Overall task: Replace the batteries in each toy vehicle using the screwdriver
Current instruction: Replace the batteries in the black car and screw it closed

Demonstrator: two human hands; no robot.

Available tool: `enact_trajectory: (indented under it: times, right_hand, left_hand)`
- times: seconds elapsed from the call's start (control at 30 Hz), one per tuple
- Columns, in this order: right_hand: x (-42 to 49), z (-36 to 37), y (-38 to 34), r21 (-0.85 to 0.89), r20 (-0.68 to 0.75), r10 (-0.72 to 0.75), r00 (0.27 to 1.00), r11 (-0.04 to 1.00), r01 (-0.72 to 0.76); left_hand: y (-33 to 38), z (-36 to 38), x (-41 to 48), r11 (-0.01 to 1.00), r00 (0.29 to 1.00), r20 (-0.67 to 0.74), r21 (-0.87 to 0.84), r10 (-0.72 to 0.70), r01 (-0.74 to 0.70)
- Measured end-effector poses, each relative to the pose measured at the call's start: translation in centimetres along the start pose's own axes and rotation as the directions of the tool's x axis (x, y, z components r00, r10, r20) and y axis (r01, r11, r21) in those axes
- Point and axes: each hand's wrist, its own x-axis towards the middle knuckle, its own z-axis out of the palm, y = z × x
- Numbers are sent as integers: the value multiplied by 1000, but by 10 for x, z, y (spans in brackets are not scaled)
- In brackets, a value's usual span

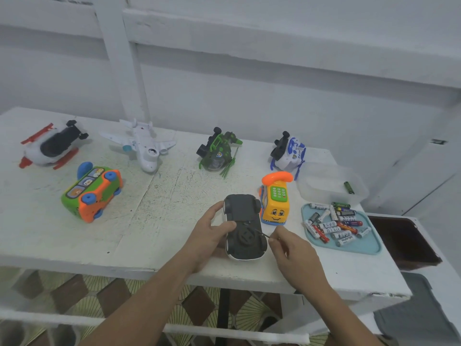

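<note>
Lying upside down near the front edge of the worn white-painted wooden table (162, 221), the white plastic toy car (243, 228) shows its flat black underside, with a round black fitting towards the near end.

The left hand (212, 231) grips the car from its left. The thumb presses on the underside and the fingers curl round the far-left wheel. The right hand (291, 248) sits just right of the car, its fingertips pinching a thin dark metal screwdriver (260, 233). The shaft slants up and left across the underside to a small dark spot near the thumb. The screwdriver's handle is hidden in the hand.

Just beside the car on its right stands a yellow toy telephone car (275, 201) with an orange handset and a smiling face. Farther right of the car a teal rectangular plastic tray (369, 244) holds a loose heap of cylindrical batteries (334, 226), mostly white, red and dark. Behind the tray is a clear plastic tub (324, 193) with one green battery (348, 188) in it.

Beyond the car lies a green-and-black toy helicopter (217, 153), tipped over. To the car's far right rear is a blue-and-white toy helicopter (288, 153), also on its side. Well left of the car a green-and-orange toy bus (92, 193) with blue wheels rests on its side. Behind the bus are a white toy aeroplane (143, 146) and a red-and-white toy helicopter (52, 146), overturned.
</note>
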Motion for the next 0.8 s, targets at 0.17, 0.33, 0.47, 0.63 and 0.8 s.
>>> enact_trajectory:
  times: [0.17,0.33,0.47,0.63,0.8]
  right_hand:
    - [-1,-3,-3,46,24,10,1000,999,-11]
    - [-1,-5,-6,123,81,69,994,989,-79]
    - [-1,-10,-6,201,140,71,988,975,-98]
    - [8,-28,-5,267,189,112,976,950,-161]
    - [27,-32,-23,327,109,190,976,920,-216]
  left_hand:
    - [-1,1,2,1000,1000,-2,2,9,-9]
    - [-1,2,2,1000,1000,-12,-2,8,-8]
    - [-1,5,0,1000,1000,-20,-3,21,-21]
    - [-2,5,0,999,999,-30,-9,33,-33]
    - [-2,6,-2,999,998,-33,-9,52,-53]
